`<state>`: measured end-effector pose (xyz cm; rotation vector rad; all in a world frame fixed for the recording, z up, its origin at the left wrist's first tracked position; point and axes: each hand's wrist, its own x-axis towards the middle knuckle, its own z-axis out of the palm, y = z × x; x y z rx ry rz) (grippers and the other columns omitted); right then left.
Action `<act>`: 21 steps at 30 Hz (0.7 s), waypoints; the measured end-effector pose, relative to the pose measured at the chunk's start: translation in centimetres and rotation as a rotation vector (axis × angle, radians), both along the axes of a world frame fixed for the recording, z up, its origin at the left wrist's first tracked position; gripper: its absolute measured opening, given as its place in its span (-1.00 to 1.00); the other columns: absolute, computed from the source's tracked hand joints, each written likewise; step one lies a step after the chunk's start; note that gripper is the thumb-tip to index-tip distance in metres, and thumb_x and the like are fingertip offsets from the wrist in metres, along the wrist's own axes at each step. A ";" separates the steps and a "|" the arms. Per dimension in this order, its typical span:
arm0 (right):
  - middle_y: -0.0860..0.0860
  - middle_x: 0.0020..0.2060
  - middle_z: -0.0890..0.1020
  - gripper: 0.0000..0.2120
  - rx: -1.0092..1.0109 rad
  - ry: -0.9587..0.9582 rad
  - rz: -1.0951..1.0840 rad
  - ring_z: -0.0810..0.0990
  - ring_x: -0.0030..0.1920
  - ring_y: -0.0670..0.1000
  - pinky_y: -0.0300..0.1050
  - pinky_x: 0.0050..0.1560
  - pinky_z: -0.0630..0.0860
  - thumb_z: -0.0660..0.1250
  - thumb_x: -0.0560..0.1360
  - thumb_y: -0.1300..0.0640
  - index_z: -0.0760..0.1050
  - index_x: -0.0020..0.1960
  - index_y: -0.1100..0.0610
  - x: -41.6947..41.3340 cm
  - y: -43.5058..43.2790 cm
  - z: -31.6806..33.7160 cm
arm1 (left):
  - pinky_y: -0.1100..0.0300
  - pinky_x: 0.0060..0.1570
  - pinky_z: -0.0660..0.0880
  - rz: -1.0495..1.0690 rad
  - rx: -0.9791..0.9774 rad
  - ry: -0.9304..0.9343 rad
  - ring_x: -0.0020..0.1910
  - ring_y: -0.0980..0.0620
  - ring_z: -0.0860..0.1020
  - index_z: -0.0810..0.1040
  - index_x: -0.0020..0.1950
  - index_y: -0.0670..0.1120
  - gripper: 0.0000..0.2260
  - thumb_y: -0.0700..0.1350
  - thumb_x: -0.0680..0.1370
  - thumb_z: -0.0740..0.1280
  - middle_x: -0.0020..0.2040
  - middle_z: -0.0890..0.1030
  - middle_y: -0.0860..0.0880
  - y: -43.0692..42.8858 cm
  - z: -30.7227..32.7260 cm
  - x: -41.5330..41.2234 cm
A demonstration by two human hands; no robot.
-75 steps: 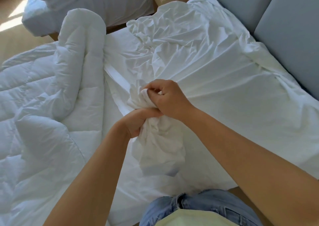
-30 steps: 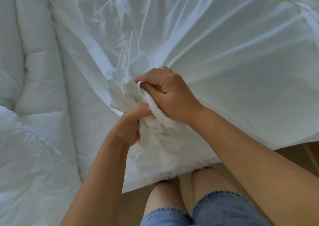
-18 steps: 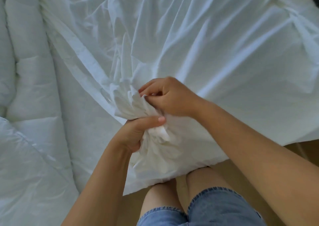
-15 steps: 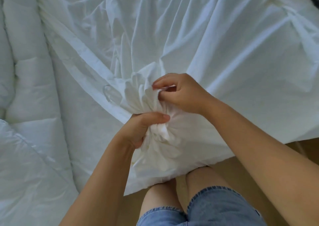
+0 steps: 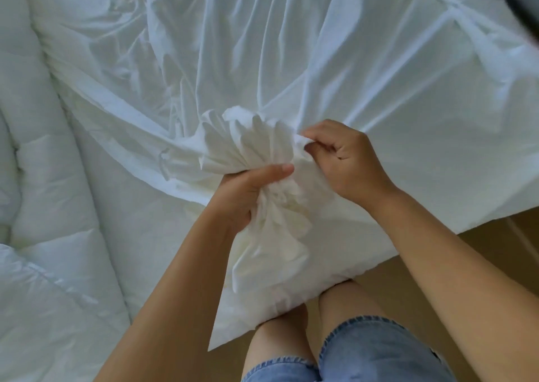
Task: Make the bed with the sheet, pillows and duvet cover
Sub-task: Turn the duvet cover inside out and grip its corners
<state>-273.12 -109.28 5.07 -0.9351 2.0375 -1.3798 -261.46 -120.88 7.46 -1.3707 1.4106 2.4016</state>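
Cloth fills the left grip (image 5: 245,198): its fingers are curled tight round a gathered neck of the white cover (image 5: 291,60), with the thumb laid flat across the top of the bunch. Above the fist the pleats fan out in a ruffle. Below it the rest of the gathered cloth hangs as a loose pouch down to the knees (image 5: 341,303). Just to the right, the right grip (image 5: 347,163) is closed too, thumb and forefinger pinching the next fold at the ruffle's edge, the other fingers curled under. The two are close together, with only pleats between them.

From the bunch the cover runs away taut, in long creases that spread across the bed (image 5: 99,195) toward its far side and its right edge, where the cloth drops over the side. A hemmed border leads off to the left from the ruffle, and a small tie (image 5: 164,160) sits on it. Whether anything lies inside the cover cannot be told; the pouch looks limp.

Left of the cover, well apart from both grips, the quilted white duvet (image 5: 52,206) lies heaped in thick rolls along the bed. Below the bed's edge show the wooden floor (image 5: 437,253) and blue denim shorts (image 5: 373,352) with a frayed hem.
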 end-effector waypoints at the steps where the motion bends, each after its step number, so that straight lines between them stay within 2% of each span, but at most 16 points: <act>1: 0.04 -0.19 0.60 -0.85 -0.056 -0.110 0.019 0.57 -0.11 -0.03 -0.26 -0.03 0.47 0.29 0.49 0.29 0.62 -0.01 0.25 0.6 -0.4 0.9 | 0.14 -0.24 0.58 -0.041 -0.007 0.034 -0.15 -0.06 0.67 0.66 -0.09 -0.11 -0.79 -0.26 0.29 0.44 -0.16 0.69 -0.09 0.1 0.0 -0.2; 4: 0.01 -0.14 0.60 -0.84 -0.151 -0.366 0.137 0.58 -0.10 -0.11 -0.32 -0.01 0.48 0.30 0.50 0.33 0.63 0.00 0.20 1.7 -1.9 2.9 | 0.18 -0.24 0.58 -0.126 -0.037 0.146 -0.21 0.02 0.66 0.69 -0.24 -0.04 -0.81 -0.30 0.28 0.39 -0.26 0.67 -0.03 -0.1 0.2 -0.2; 7: -0.13 -0.16 0.55 -0.84 -0.142 -0.484 0.209 0.55 -0.14 -0.22 -0.39 -0.05 0.45 0.30 0.51 0.32 0.64 -0.01 0.17 1.3 -3.2 3.9 | 0.19 -0.21 0.58 -0.155 0.004 0.268 -0.21 0.04 0.66 0.70 -0.19 -0.03 -0.75 -0.22 0.17 0.53 -0.25 0.67 -0.02 -1.1 0.7 0.2; 9: -0.14 -0.16 0.53 -0.87 -0.110 -0.466 0.239 0.54 -0.15 -0.25 -0.42 -0.06 0.44 0.31 0.51 0.28 0.64 -0.03 0.21 1.2 -4.1 4.4 | 0.18 -0.21 0.58 -0.201 0.050 0.275 -0.20 0.02 0.66 0.69 -0.17 -0.04 -0.63 -0.08 0.07 0.63 -0.24 0.67 -0.03 -1.5 0.9 0.5; 11: -0.06 -0.13 0.56 -0.87 -0.095 -0.420 0.261 0.56 -0.11 -0.17 -0.35 -0.01 0.46 0.33 0.51 0.25 0.64 -0.04 0.25 1.3 -4.9 4.5 | 0.16 -0.20 0.58 -0.212 0.066 0.238 -0.18 0.00 0.66 0.69 -0.16 -0.05 -0.58 -0.03 0.03 0.65 -0.23 0.68 -0.05 -1.6 1.0 0.8; 13: 0.06 -0.06 0.58 -0.86 -0.080 -0.404 0.287 0.58 -0.04 -0.03 -0.21 0.08 0.47 0.34 0.51 0.22 0.64 -0.05 0.27 1.6 -5.6 4.6 | 0.15 -0.21 0.58 -0.170 0.054 0.214 -0.17 -0.01 0.66 0.70 -0.16 -0.06 -0.63 -0.12 0.07 0.61 -0.21 0.68 -0.07 -1.6 1.0 1.3; 15: 0.11 -0.03 0.58 -0.86 -0.065 -0.421 0.314 0.58 -0.02 0.02 -0.19 0.09 0.46 0.34 0.51 0.20 0.64 -0.07 0.26 1.8 -6.1 4.6 | 0.14 -0.21 0.58 -0.135 0.010 0.178 -0.16 -0.03 0.66 0.69 -0.16 -0.07 -0.75 -0.17 0.18 0.49 -0.21 0.67 -0.08 -1.5 1.2 1.7; 19: 0.07 -0.04 0.61 -0.85 -0.048 -0.454 0.308 0.59 -0.02 -0.05 -0.27 0.09 0.46 0.33 0.52 0.18 0.64 -0.07 0.23 2.0 -6.3 4.2 | 0.11 -0.21 0.58 -0.083 -0.077 0.058 -0.15 -0.08 0.65 0.64 -0.10 -0.17 -0.78 -0.21 0.28 0.41 -0.19 0.66 -0.13 -0.8 1.4 1.7; 21: 0.03 -0.02 0.61 -0.85 -0.052 -0.446 0.275 0.58 0.00 -0.10 -0.29 0.07 0.49 0.31 0.52 0.17 0.63 -0.03 0.19 2.2 -5.9 3.8 | 0.15 -0.29 0.56 -0.010 -0.116 0.038 -0.23 -0.05 0.65 0.63 -0.16 -0.16 -0.84 -0.25 0.29 0.35 -0.26 0.65 -0.10 -0.2 1.4 1.6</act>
